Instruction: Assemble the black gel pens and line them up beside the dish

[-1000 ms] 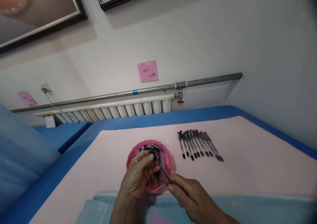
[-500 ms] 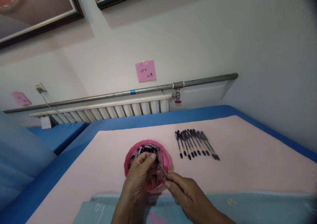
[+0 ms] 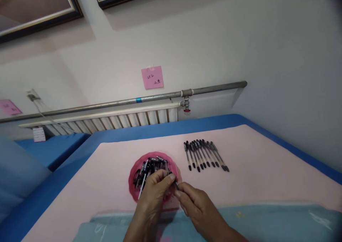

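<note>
The left hand (image 3: 159, 188) and right hand (image 3: 196, 202) were found close together, their fingertips pinched on opposite ends of one slim, dark pen (image 3: 176, 185). The pen was held above the near right edge of a round, deep-pink bowl with a wavy rim (image 3: 130, 186); most of its length was covered by the fingers. Whether the two hands touched could not be determined.

The bowl contained a jumbled heap of black and clear plastic pen parts (image 3: 145, 168), partly hidden by the left hand. To the right of the bowl, apart from it, a slightly fanned row of black-capped pens with clear barrels (image 3: 204, 154) lay side by side, caps toward the wall. Bowl and row rested on a pale pink sheet (image 3: 253, 170). A teal cloth with faint printed figures (image 3: 256, 219) lay along the near edge, beneath the forearms.
</note>
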The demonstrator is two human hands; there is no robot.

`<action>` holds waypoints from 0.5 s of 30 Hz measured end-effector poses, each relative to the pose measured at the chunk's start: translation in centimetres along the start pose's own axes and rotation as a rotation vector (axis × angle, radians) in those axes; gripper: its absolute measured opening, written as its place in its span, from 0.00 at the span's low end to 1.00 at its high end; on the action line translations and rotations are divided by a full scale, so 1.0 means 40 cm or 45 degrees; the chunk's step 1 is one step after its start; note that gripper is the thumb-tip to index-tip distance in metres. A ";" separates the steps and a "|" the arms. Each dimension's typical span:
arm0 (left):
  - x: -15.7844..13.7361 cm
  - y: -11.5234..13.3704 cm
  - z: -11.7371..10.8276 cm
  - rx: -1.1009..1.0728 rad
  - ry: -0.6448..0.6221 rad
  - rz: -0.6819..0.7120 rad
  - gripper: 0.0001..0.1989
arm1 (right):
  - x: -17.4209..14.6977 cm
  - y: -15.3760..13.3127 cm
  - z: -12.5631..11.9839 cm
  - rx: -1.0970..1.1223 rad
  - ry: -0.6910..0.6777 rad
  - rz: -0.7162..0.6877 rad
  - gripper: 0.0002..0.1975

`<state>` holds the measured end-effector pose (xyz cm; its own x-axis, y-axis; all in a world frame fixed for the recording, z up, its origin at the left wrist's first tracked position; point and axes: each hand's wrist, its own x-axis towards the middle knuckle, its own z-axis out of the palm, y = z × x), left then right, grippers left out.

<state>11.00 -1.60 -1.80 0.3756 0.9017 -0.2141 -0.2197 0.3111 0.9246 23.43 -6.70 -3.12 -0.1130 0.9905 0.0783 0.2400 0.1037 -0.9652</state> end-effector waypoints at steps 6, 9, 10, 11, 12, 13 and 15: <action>0.000 0.060 -0.070 0.151 0.330 0.136 0.16 | 0.007 -0.004 -0.023 -0.040 0.096 0.082 0.13; 0.007 0.079 -0.137 0.295 0.556 0.225 0.14 | 0.009 0.011 -0.032 -0.099 0.093 0.138 0.12; 0.010 0.080 -0.157 0.358 0.602 0.230 0.12 | 0.009 0.019 -0.034 -0.125 0.087 0.147 0.12; 0.012 0.078 -0.174 0.429 0.634 0.230 0.11 | 0.010 0.026 -0.034 -0.148 0.081 0.153 0.12; 0.014 0.075 -0.187 0.511 0.657 0.233 0.09 | 0.011 0.033 -0.034 -0.166 0.078 0.157 0.11; 0.016 0.071 -0.195 0.606 0.667 0.235 0.07 | 0.011 0.038 -0.035 -0.174 0.078 0.162 0.11; 0.017 0.065 -0.202 0.826 0.664 0.234 0.04 | 0.013 0.042 -0.036 -0.162 0.077 0.177 0.11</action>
<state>3.39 2.24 -2.09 -0.1134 0.9935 -0.0137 0.3824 0.0564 0.9223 25.16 -5.90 -4.34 -0.0133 0.9993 -0.0352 0.3697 -0.0278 -0.9288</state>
